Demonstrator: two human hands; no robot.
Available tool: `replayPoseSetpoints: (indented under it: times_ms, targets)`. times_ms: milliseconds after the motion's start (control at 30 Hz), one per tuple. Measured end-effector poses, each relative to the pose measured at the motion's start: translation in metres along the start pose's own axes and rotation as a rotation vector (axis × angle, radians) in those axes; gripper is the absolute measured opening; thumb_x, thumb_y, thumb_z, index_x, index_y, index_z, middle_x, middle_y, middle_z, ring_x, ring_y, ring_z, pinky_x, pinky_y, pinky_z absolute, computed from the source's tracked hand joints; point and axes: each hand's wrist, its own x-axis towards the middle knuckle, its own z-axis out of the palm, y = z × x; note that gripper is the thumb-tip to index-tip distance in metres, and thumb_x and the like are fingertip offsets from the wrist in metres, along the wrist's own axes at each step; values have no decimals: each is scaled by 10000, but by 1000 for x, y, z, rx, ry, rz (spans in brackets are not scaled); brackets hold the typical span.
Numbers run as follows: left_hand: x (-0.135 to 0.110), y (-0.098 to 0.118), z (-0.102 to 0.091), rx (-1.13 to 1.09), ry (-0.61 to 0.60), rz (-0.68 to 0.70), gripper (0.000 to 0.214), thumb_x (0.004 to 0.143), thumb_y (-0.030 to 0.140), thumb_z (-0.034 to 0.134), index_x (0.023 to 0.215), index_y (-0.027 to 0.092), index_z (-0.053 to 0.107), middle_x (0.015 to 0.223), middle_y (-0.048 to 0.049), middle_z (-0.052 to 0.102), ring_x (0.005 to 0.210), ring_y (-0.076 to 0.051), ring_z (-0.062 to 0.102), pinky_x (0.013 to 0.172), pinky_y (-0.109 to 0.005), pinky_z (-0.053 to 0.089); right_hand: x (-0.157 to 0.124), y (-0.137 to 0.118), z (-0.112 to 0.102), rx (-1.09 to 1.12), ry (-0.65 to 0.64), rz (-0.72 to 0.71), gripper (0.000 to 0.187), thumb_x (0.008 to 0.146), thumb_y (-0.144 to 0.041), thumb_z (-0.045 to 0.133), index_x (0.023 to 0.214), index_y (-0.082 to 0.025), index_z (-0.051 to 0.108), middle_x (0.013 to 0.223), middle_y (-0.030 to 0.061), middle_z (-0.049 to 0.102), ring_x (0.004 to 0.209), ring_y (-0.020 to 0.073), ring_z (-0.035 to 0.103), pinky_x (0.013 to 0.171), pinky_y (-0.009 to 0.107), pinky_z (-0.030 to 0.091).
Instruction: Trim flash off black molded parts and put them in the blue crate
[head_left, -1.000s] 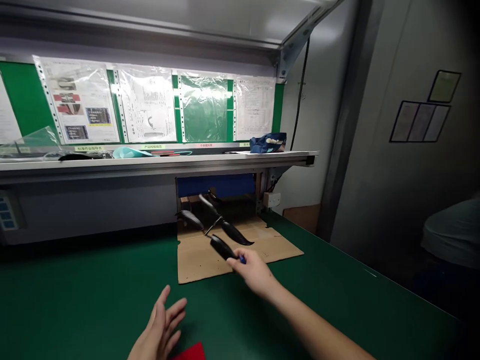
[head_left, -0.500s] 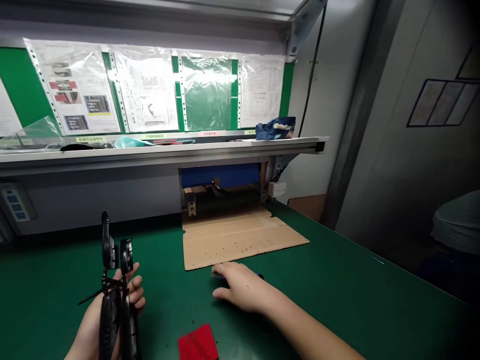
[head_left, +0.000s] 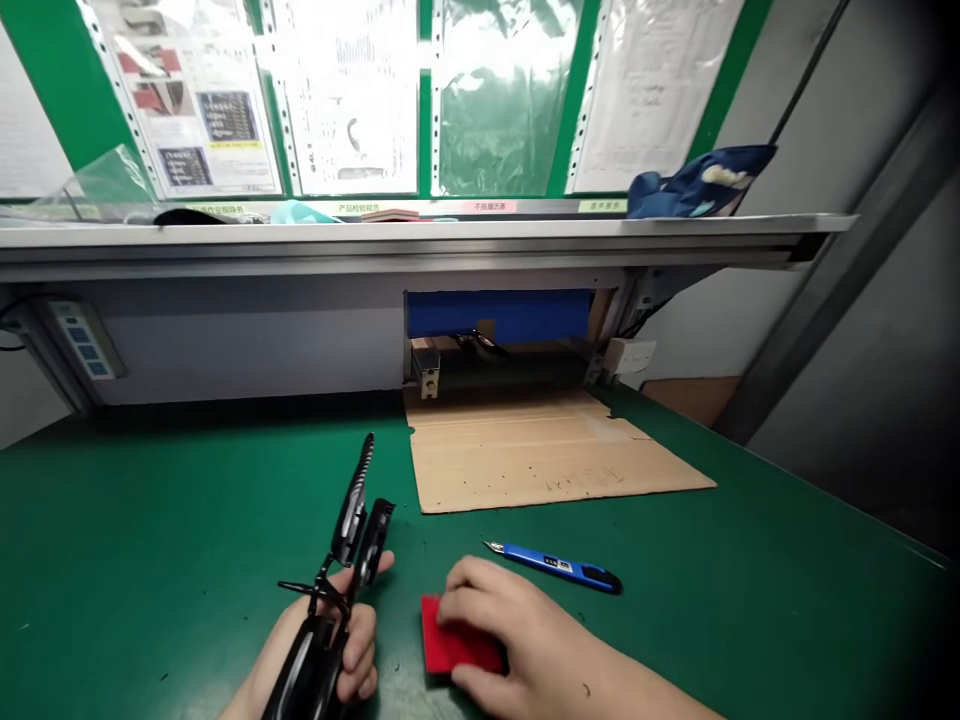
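My left hand [head_left: 358, 640] is closed around black molded plastic parts [head_left: 300, 665], long curved pieces joined by thin bits, standing up from the hand at a tilt. One upper piece has a ridged edge. Low in front, my right hand [head_left: 510, 625] has its fingers and thumb on a red square pad [head_left: 442, 640] on the green table. The hand covers the pad's right part. Just beyond it lies a blue utility knife [head_left: 559, 566], its blade tip pointing left, touched by neither hand.
A flat cardboard sheet [head_left: 525, 460] lies on the green table [head_left: 187, 520], reaching under a blue-covered opening [head_left: 499, 313] at the back. A shelf [head_left: 337, 232] above carries a blue cloth item [head_left: 701, 182]. Small dark scraps dot the tabletop.
My right hand has let go of the utility knife and come back to the red pad. The black parts in my left hand now lean right. The view has tipped downward.
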Motion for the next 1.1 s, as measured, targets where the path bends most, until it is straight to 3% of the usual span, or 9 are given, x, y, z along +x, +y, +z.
replayPoseSetpoints:
  times_ms: [67,133,233,400,500,633,767,867,1100]
  targets:
    - [1,-10,3,4,-31,-88,324,913,403,510,1122,213,669,514,10,566,401,-132,526,509,-287,362,2,1,1,74,157,11,325,817,-148,613,1126,-229,555,1044,49,502,872,181,524,768,285,479]
    - [2,-20,6,31,-37,-177,446,912,473,463,780,137,726,447,-9,504,384,-130,483,498,-284,328,3,1,4,112,269,-18,337,880,-196,552,1212,-233,507,1099,73,483,932,197,520,823,313,478]
    - [2,-33,14,55,-38,-239,655,906,536,401,423,127,567,369,-24,400,353,-120,416,472,-277,281,1,-4,13,57,298,-31,365,900,-211,537,1261,-235,487,1190,98,452,1038,227,497,892,338,469]
    - [-3,-38,24,58,22,-119,366,851,425,577,623,144,633,446,33,431,322,-69,318,420,-238,250,0,-9,22,-46,166,-157,380,899,-214,544,1276,-213,497,1216,119,469,1034,246,514,885,354,491]
    - [-1,-36,24,70,-17,-178,490,894,457,494,542,136,609,414,22,409,322,-77,342,463,-260,309,2,-6,22,-62,219,-110,356,917,-216,531,1272,-214,503,1229,128,465,1062,244,511,906,359,489]
    - [3,-34,22,67,-62,-227,651,927,487,383,388,145,513,341,13,322,303,-87,324,438,-264,268,3,-1,24,-89,202,-257,382,929,-254,529,1304,-199,479,1228,146,475,1049,260,513,881,377,503]
    - [2,-35,23,41,-59,-168,495,903,426,488,509,138,569,422,30,398,330,-63,338,456,-244,308,4,-5,22,-82,236,-144,342,944,-225,506,1286,-202,498,1252,130,470,1072,252,497,911,372,481]
    - [1,-36,22,30,-83,-158,428,855,438,569,547,141,573,434,36,419,324,-63,357,449,-241,328,4,-8,20,-79,168,-232,358,944,-227,518,1300,-190,498,1243,122,488,1022,246,503,895,374,479]
    - [1,-40,19,0,-104,-126,470,863,414,557,484,140,511,432,33,401,320,-60,347,421,-237,313,5,-8,20,-58,155,-231,361,937,-228,528,1296,-196,506,1248,102,490,1008,236,500,892,368,472]
